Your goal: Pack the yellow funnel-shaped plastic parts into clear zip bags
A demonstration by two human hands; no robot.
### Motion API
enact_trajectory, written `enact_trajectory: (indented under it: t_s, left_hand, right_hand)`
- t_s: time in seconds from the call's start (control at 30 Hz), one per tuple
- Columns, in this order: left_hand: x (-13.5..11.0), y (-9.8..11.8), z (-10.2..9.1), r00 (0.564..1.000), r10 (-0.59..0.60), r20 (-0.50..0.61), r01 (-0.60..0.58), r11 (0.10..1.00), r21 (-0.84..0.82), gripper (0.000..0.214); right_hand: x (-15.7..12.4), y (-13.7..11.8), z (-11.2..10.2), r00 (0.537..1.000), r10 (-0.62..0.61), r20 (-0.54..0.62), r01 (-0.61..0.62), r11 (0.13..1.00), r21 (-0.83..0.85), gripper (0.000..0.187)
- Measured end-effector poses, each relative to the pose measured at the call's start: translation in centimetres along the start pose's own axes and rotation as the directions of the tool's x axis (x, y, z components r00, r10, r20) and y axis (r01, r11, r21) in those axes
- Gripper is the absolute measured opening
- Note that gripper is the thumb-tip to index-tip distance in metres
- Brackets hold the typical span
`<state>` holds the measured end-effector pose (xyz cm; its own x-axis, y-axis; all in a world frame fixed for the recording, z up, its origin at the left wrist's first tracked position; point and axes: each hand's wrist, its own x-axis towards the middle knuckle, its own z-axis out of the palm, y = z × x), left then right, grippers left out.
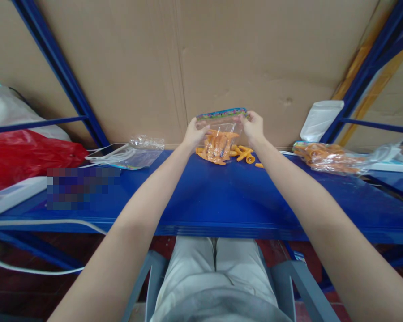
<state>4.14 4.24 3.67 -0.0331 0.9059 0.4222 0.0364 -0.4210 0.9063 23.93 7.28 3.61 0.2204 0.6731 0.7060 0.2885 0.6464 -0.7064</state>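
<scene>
A clear plastic bag (220, 145) with a colourful printed top strip hangs between my hands above the blue shelf top. Inside it lie several orange, cone-like pieces. My left hand (195, 133) pinches the bag's upper left corner, and my right hand (253, 127) grips its upper right corner. Loose orange cone-like pieces (244, 154) rest on the blue surface behind and to the right of the bag, close to my right wrist. One of them shows a hollow round end.
Flat empty clear bags (144, 152) and a white cable (110, 154) lie at left, beside a red plastic bag (30, 154). At right sits a filled bag of orange pieces (329, 156) below a white packet (321, 120). Cardboard (238, 53) backs the blue surface (228, 197); blue posts flank it.
</scene>
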Motion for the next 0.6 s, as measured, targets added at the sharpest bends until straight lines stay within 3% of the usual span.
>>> enact_trajectory:
  t_s: [0.17,0.43,0.5,0.6]
  left_hand:
    - [-0.2,-1.0,-0.1,0.99,-0.137,0.018,0.135,0.989,0.061,0.078]
    - [0.0,-1.4,-0.1,0.978,-0.201,0.063,0.196,0.978,0.065,0.095]
    - [-0.2,-1.7,0.0,0.976,-0.18,0.12,0.172,0.983,0.071,0.101]
    - [-0.8,-2.5,0.1,0.965,-0.05,0.259,0.025,0.995,0.098,0.108]
  right_hand:
    - [-0.8,-0.6,0.2,0.999,-0.013,0.03,0.014,1.0,-0.027,0.031]
    - [-0.1,-1.0,0.2,0.994,-0.083,0.068,0.09,0.99,-0.106,0.051]
    - [0.5,-0.7,0.3,0.993,-0.107,0.056,0.114,0.986,-0.125,0.053]
    - [1.6,0.0,0.4,0.995,-0.096,0.024,0.099,0.987,-0.127,0.052]
